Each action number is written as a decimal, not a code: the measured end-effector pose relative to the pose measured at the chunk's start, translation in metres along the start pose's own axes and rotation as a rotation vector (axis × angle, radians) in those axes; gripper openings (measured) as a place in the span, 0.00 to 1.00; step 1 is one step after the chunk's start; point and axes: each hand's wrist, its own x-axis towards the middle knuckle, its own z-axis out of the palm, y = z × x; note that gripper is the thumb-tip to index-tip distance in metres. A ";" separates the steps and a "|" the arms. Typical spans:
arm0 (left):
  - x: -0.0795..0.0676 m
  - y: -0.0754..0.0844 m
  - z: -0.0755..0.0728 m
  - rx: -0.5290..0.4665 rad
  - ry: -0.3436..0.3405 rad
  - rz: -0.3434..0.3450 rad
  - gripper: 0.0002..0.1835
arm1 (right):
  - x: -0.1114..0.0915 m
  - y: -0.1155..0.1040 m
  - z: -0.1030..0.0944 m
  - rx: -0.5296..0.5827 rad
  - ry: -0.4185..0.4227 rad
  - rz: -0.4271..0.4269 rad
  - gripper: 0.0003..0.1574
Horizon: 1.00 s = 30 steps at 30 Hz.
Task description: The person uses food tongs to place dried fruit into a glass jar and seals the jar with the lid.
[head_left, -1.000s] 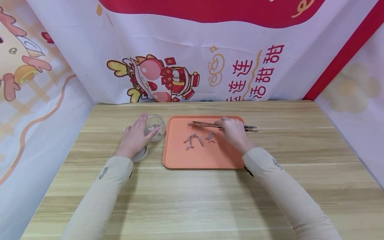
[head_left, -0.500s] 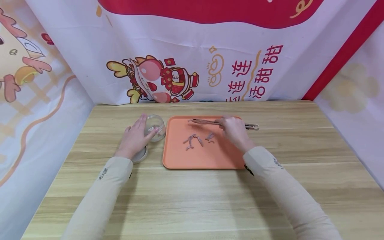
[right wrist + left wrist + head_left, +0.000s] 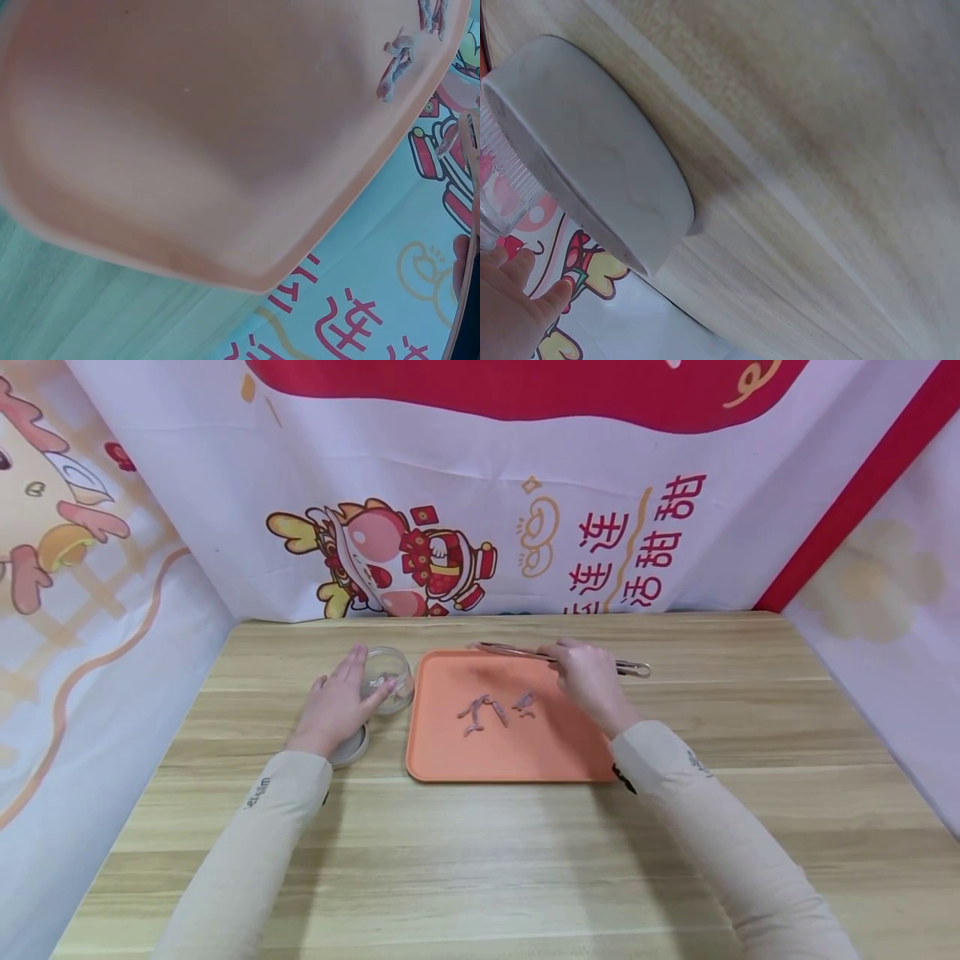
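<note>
My left hand point(image 3: 333, 706) holds a clear jar point(image 3: 388, 662) by its side, thumb and fingers spread round it, left of the orange tray point(image 3: 442, 760). Pinkish strips point(image 3: 387, 683) lie inside the jar. In my right hand point(image 3: 588, 677) are metal tongs point(image 3: 512, 650), raised over the tray's far edge and pointing left. At their tips sits a small pinkish-grey strip point(image 3: 448, 140), seen in the right wrist view. Several similar strips point(image 3: 476, 708) lie in the middle of the tray, with a smaller cluster point(image 3: 524, 701) beside them.
A grey round lid point(image 3: 351, 747) rests on the wooden table point(image 3: 480, 860) close by the left wrist; it looms large in the left wrist view. Printed cloth point(image 3: 480, 460) hangs behind the table and at both sides.
My right hand has lifted the tongs off the tray toward its far edge, a strip at their tips. The left hand and jar stay in place.
</note>
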 end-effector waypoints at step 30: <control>0.002 -0.002 0.002 0.003 0.002 -0.004 0.51 | 0.031 -0.046 -0.018 -0.017 0.174 -0.142 0.25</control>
